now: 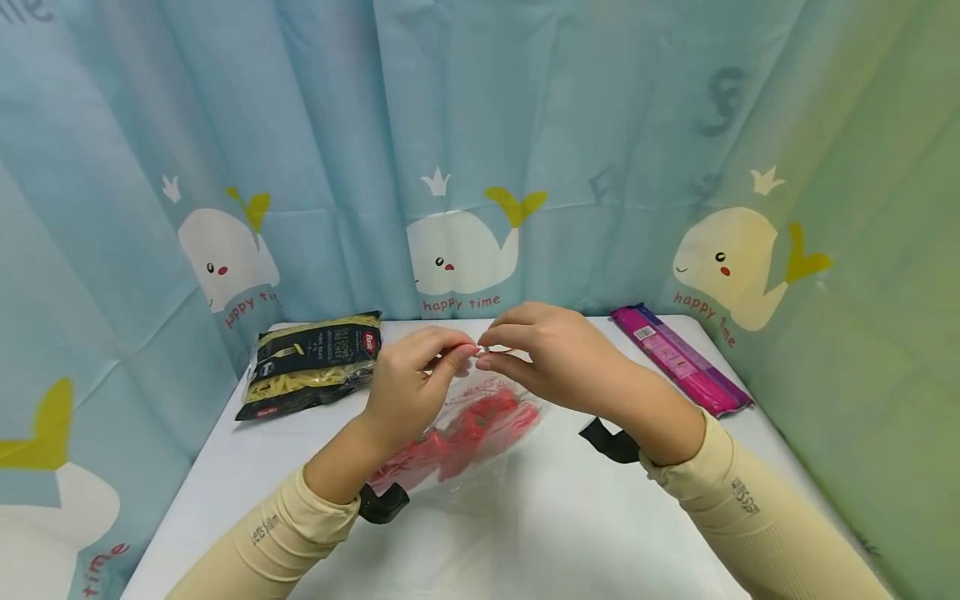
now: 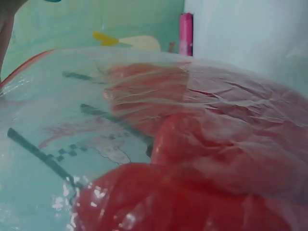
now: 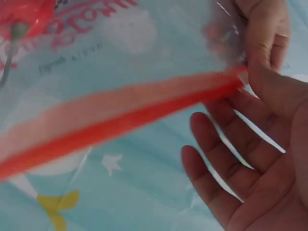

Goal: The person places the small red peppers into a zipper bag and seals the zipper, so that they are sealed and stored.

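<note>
A clear zip bag (image 1: 487,429) with pink printing hangs below both hands, over the white table. Inside lie several glossy red pieces (image 2: 144,202) with long green stems; their exact kind is unclear through the plastic. Along the bag's top edge runs a red zip strip (image 3: 120,127). My left hand (image 1: 412,371) pinches the end of that strip between thumb and index finger. Close beside it, the right hand (image 1: 570,358) pinches the same end with thumb and index finger, its other fingers spread in the right wrist view. The two hands' fingertips nearly meet.
At the back left of the white table (image 1: 592,525) lies a black bag of penne pasta (image 1: 315,358). A long pink and purple packet (image 1: 678,358) is at the back right. Blue curtains (image 1: 465,125) printed with whales stand behind the table and along its sides.
</note>
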Action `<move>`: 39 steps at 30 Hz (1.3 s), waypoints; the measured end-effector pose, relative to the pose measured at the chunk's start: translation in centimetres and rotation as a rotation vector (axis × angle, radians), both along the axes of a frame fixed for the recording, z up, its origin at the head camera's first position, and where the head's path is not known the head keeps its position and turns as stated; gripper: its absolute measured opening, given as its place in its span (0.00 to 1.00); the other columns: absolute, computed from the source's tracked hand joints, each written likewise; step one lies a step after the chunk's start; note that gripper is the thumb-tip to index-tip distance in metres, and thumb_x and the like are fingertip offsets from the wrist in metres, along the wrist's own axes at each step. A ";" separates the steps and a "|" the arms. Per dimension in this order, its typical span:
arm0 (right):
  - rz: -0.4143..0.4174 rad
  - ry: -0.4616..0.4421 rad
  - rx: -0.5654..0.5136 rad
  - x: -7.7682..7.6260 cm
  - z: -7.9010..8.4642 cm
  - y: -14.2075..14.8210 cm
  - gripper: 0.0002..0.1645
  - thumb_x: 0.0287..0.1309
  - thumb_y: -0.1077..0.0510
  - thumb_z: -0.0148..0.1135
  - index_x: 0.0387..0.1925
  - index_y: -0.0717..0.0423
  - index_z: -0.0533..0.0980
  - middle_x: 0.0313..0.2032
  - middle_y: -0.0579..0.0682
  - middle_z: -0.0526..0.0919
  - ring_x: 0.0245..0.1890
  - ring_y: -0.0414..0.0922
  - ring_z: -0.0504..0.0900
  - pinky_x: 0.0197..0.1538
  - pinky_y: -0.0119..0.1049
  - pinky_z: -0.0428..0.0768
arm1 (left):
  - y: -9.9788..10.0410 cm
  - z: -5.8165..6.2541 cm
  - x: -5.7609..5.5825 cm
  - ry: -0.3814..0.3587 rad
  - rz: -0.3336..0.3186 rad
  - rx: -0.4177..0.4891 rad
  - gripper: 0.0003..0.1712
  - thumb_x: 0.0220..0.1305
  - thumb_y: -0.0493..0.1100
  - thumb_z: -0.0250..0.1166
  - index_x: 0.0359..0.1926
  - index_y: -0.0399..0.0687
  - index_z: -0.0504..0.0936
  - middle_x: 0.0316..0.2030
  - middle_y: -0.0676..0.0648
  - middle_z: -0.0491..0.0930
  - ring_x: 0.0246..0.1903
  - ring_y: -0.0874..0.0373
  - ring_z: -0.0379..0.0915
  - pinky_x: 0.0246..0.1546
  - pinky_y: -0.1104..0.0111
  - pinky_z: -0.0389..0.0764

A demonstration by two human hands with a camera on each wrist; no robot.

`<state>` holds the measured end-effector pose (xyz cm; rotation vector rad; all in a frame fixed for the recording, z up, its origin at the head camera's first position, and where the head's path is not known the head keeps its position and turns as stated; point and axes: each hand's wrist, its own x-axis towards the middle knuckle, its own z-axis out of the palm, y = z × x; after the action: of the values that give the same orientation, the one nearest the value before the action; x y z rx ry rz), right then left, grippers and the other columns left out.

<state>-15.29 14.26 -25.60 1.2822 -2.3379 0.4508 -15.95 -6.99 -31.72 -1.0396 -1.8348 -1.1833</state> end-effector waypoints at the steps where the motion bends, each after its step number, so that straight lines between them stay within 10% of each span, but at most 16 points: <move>1: 0.020 0.016 -0.010 -0.1 -0.1 -0.2 0.10 0.59 0.56 0.73 0.41 0.55 0.85 0.38 0.45 0.85 0.39 0.43 0.82 0.40 0.37 0.80 | 0.0 0.0 0.1 0.031 0.000 0.005 0.01 0.64 0.33 0.69 0.36 0.39 0.85 0.30 0.47 0.84 0.27 0.60 0.79 0.30 0.73 0.79; 13: 0.129 0.190 -0.111 0.8 1.9 -1.0 0.05 0.61 0.58 0.70 0.31 0.55 0.84 0.30 0.44 0.83 0.28 0.39 0.79 0.29 0.33 0.77 | 0.0 2.3 1.5 0.261 0.102 0.109 0.13 0.71 0.43 0.62 0.35 0.36 0.82 0.29 0.44 0.83 0.25 0.57 0.80 0.27 0.68 0.79; 21: 0.063 0.130 -0.070 1.6 1.5 1.1 0.04 0.61 0.59 0.68 0.31 0.54 0.82 0.28 0.41 0.77 0.22 0.35 0.72 0.25 0.31 0.72 | -1.8 2.7 1.3 0.218 0.224 0.266 0.16 0.70 0.45 0.65 0.32 0.34 0.82 0.24 0.45 0.83 0.20 0.55 0.78 0.20 0.73 0.70; 39: -0.004 0.101 -0.043 2.9 0.7 7.2 0.12 0.72 0.49 0.56 0.34 0.48 0.81 0.33 0.34 0.78 0.23 0.30 0.70 0.27 0.28 0.70 | -5.3 2.2 0.5 0.002 0.211 0.520 0.06 0.66 0.25 0.62 0.35 0.19 0.75 0.23 0.37 0.80 0.21 0.63 0.82 0.27 0.72 0.80</move>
<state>-12.36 21.44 -24.93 1.2512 -2.2347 0.4230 -15.43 -12.29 -29.48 -0.5395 -1.4705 -1.4193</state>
